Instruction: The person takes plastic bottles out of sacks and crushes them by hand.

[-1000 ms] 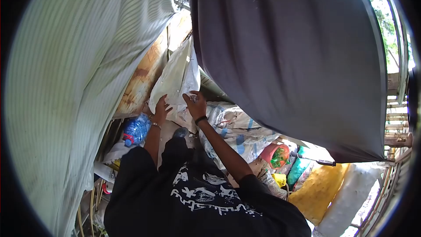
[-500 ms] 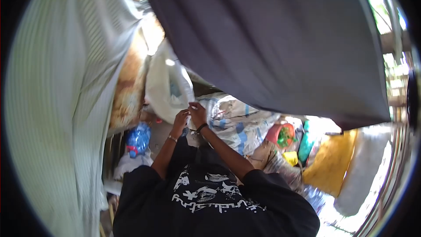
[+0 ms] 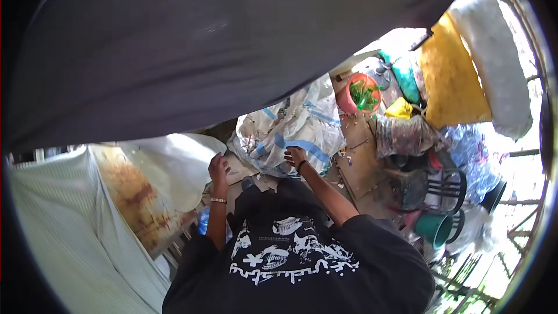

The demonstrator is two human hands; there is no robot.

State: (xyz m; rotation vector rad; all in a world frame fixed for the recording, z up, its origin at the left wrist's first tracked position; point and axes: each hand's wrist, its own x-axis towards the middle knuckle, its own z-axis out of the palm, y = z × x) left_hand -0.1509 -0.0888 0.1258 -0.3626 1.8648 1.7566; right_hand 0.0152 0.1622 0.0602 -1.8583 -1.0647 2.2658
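Note:
My left hand (image 3: 219, 167) is raised at the right edge of a whitish sheet or sack (image 3: 174, 163), its fingers apart and nothing visible in them. Over the near side of a large white bag with blue stripes (image 3: 296, 128) is my right hand (image 3: 295, 156). Its fingers are curled, and whether they pinch the bag's plastic is too small to make out. The bag is crumpled, with its upper part under the edge of a hanging dark cloth (image 3: 192, 52).
A pink bucket (image 3: 344, 100) with green pieces stands beyond the bag. Yellow (image 3: 453, 75) and white (image 3: 500, 64) sacks lean at the right, above a chair (image 3: 444, 191) and a green bucket (image 3: 433, 229). Striped cloth (image 3: 75, 215) hangs at left.
The view has turned to the right, bringing the chair and green bucket into sight. My hands, together half a second ago, are now apart, the right one over the striped bag.

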